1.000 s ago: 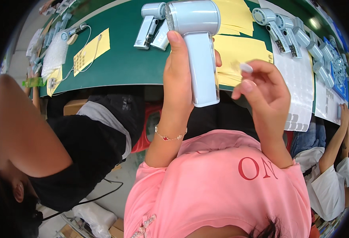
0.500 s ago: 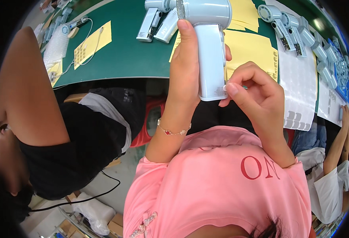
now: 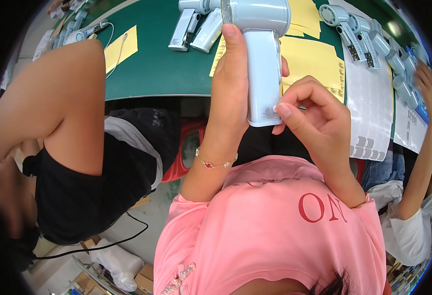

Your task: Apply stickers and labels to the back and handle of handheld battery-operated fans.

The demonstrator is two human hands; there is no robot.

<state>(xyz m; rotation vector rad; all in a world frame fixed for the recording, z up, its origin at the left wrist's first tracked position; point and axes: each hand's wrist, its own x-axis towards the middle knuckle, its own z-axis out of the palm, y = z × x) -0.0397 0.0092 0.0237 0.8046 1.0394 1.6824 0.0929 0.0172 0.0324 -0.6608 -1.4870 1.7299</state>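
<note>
A light-blue handheld fan (image 3: 264, 78) is upright in front of me, its round head at the top and its handle pointing down. My left hand (image 3: 231, 83) wraps round the handle from the left, the thumb lying along its edge and fingertips showing on the far side. Small grey print marks the handle's lower end. At that lower right corner, the thumb and a finger of my right hand (image 3: 314, 108) are pinched together against the edge. Whether a small piece is also between them is too small to tell.
Yellow sheets (image 3: 314, 56) lie on the green table (image 3: 152, 73) behind the fan. More handheld fans (image 3: 182, 30) rest at the back, others (image 3: 351, 37) at the right by a white label sheet (image 3: 368, 108). Co-workers' arms reach in at left (image 3: 73, 98) and right (image 3: 425, 128).
The fan has shifted very slightly right; both my hands keep their hold. The left co-worker's arm has swung right over the table edge, and the right co-worker's hand has risen toward the fans.
</note>
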